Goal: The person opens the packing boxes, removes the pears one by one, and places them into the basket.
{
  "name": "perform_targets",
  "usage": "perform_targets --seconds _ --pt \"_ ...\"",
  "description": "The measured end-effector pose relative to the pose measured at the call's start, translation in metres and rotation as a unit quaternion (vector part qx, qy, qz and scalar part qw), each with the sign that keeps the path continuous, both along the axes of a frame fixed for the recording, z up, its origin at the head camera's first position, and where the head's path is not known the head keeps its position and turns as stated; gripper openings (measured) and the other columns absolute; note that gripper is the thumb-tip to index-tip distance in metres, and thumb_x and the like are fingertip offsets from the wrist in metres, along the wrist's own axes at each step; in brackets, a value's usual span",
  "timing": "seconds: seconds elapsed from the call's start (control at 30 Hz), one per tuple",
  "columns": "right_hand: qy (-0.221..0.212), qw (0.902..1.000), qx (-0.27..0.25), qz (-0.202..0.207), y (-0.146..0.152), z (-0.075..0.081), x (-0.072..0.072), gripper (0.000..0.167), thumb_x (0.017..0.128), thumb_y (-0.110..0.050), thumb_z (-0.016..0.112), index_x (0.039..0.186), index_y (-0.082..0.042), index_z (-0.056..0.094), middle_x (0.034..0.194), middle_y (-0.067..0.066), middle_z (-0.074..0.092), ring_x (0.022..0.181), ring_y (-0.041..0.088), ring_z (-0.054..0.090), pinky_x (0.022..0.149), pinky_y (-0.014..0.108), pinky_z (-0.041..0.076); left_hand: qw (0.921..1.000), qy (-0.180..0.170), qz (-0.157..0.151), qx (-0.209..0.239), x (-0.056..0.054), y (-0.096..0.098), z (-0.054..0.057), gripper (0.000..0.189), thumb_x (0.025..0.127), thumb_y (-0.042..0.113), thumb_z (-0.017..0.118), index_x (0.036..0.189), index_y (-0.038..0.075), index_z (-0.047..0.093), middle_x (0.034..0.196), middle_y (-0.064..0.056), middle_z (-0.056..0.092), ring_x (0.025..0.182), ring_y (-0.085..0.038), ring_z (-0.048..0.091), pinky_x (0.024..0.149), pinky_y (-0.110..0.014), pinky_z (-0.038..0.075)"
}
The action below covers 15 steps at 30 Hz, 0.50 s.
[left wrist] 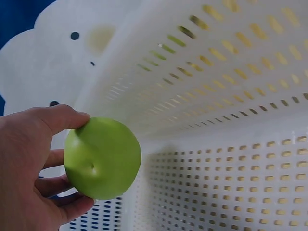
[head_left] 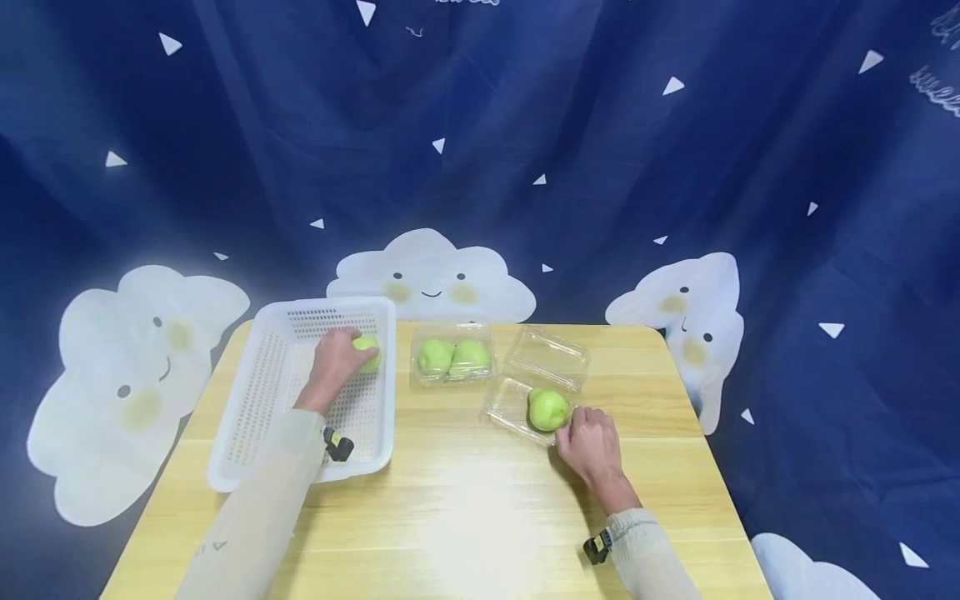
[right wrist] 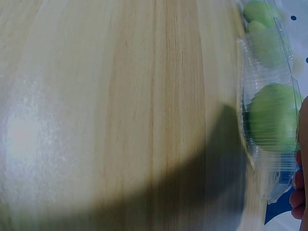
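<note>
My left hand (head_left: 333,362) reaches into the white plastic basket (head_left: 389,383) and grips a green apple (left wrist: 108,159) between thumb and fingers, near the basket's right wall. In the left wrist view the apple hangs above the perforated basket floor. My right hand (head_left: 592,450) holds the right edge of a clear plastic clamshell box (head_left: 507,406) with curled fingers. The box's lid (head_left: 551,354) is folded back, away from me. One green apple (head_left: 548,410) sits in the right part of its base, beside my fingertips.
Left of the opened box, a second clear box (head_left: 453,380) contains two green apples (head_left: 471,358), its lid down. Everything stands on a light wooden table (head_left: 420,500). A dark blue curtain (head_left: 480,100) with clouds hangs behind the table's far edge.
</note>
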State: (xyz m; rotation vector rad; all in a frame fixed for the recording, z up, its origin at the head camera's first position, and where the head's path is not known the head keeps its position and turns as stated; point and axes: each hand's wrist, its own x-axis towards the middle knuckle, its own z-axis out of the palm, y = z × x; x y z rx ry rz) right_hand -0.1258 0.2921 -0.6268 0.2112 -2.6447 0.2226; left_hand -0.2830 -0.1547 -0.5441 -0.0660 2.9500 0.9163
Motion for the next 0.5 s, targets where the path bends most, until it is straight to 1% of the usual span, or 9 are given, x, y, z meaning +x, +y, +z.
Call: perform_targets --seconds 0.07,0.13,0.23,0.37,0.5 --pt "0.0 1.0 -0.001 0.001 0.0 0.0 0.0 0.025 0.082 -0.018 0.07 0.069 -0.01 0.051 0.061 0.004 0.047 0.061 0.023 0.045 0.062 0.04 0.049 0.9999 -0.012 0.001 0.003 -0.001 0.0 -0.005 0.063 0.09 0.028 0.071 0.141 -0.005 0.056 0.138 -0.031 0.058 0.117 -0.041 0.062 0.107 -0.056 0.055" --pt "0.001 1.0 -0.004 0.001 0.0 -0.001 0.0 0.025 0.082 -0.018 0.07 0.069 -0.009 0.051 0.061 0.004 0.048 0.061 0.023 0.045 0.062 0.041 0.049 0.9998 -0.017 -0.002 0.006 -0.001 0.001 -0.01 0.063 0.091 0.028 0.071 0.142 -0.005 0.055 0.139 -0.031 0.057 0.117 -0.041 0.063 0.106 -0.055 0.055" --pt "-0.011 0.9999 -0.004 -0.001 -0.001 0.001 0.0 0.025 0.083 -0.018 0.069 0.069 -0.01 0.051 0.062 0.004 0.047 0.062 0.023 0.045 0.063 0.041 0.049 0.9997 -0.02 -0.005 0.014 -0.003 0.0 -0.017 0.063 0.09 0.027 0.071 0.141 -0.006 0.055 0.14 -0.031 0.058 0.115 -0.04 0.064 0.105 -0.055 0.056" --pt "-0.025 0.9997 0.0 -0.003 -0.001 0.003 0.001 0.026 0.085 -0.019 0.068 0.069 -0.01 0.05 0.062 0.003 0.047 0.062 0.022 0.045 0.063 0.04 0.049 0.9995 -0.026 -0.005 0.015 -0.004 0.0 -0.024 0.063 0.089 0.027 0.071 0.14 -0.007 0.056 0.136 -0.031 0.06 0.113 -0.039 0.065 0.103 -0.053 0.057" --pt "-0.022 0.9998 0.003 -0.003 -0.001 0.003 0.001 0.025 0.085 -0.019 0.067 0.069 -0.01 0.05 0.062 0.004 0.046 0.062 0.022 0.044 0.062 0.039 0.048 0.9996 -0.027 -0.008 0.001 -0.004 0.001 -0.028 0.062 0.089 0.028 0.071 0.139 -0.007 0.057 0.13 -0.03 0.063 0.109 -0.038 0.066 0.101 -0.052 0.058"
